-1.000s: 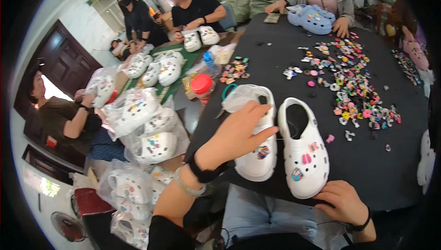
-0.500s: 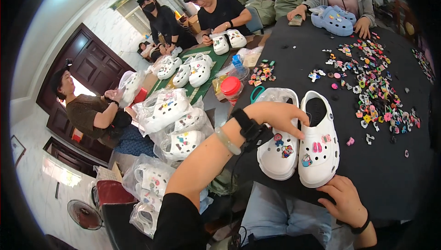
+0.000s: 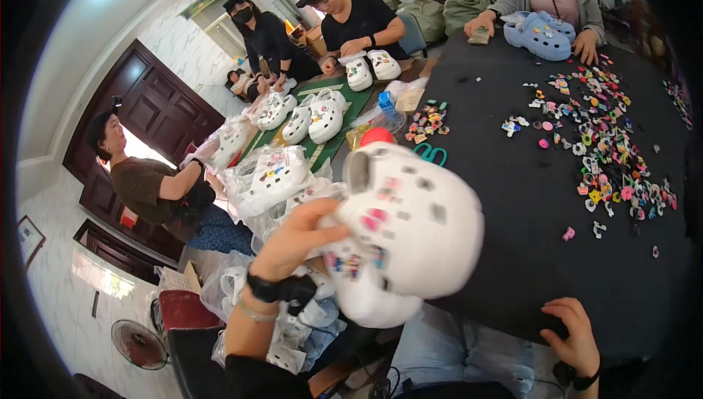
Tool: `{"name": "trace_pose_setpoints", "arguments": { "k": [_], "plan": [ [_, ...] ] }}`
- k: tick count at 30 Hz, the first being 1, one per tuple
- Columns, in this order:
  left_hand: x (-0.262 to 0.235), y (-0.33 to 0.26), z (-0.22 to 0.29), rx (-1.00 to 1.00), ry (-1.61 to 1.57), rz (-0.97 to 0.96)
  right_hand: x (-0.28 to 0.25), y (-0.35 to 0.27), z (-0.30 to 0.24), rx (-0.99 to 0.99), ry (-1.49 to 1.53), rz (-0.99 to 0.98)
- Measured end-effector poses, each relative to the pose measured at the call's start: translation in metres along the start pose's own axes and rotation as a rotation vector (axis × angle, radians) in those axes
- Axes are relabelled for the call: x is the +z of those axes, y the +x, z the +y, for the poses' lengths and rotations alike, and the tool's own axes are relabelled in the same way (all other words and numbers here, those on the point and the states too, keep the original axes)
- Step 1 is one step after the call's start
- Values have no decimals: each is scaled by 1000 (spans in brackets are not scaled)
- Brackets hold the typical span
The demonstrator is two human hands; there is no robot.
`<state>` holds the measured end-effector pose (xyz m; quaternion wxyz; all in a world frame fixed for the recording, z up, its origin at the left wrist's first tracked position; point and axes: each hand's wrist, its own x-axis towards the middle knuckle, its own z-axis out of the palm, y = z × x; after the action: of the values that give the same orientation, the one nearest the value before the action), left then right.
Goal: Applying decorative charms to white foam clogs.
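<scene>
White plastic-looking rounded clogs [image 3: 432, 230], a pair, motion-blurred: vent holes, pink + multicolour charms on uppers. Pair's held up, tilted, overlapping table's near-L edge in view. L hand [image 3: 304, 234] grasps pair from L side, fingers partly hidden. R hand [image 3: 575, 333] released, fingers loosely curled, at near edge of black-topped table [image 3: 523, 252]; contact unclear. Teal looped scissor handles [image 3: 430, 154] just beyond clogs. Black surface btwn clogs & small multicolour charms [image 3: 608, 135] gives room; L side's tight w/ plastic-bagged white clogs [image 3: 274, 179].

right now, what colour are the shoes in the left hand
The shoes are white, with colourful charms; best seen in the head view, though blurred.
</scene>
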<state>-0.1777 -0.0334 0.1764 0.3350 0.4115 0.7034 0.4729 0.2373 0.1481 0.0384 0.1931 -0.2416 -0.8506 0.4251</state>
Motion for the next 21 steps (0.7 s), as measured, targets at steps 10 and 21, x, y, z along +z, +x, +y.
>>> {"name": "trace_pose_setpoints", "arguments": {
  "k": [10,21],
  "plan": [
    [-209,-40,-43,-15,-235,682,6,9,-4,-51,-128,2],
    [-374,25,-146,234,-317,1085,18,20,-14,-38,-219,18]
  ]
}}
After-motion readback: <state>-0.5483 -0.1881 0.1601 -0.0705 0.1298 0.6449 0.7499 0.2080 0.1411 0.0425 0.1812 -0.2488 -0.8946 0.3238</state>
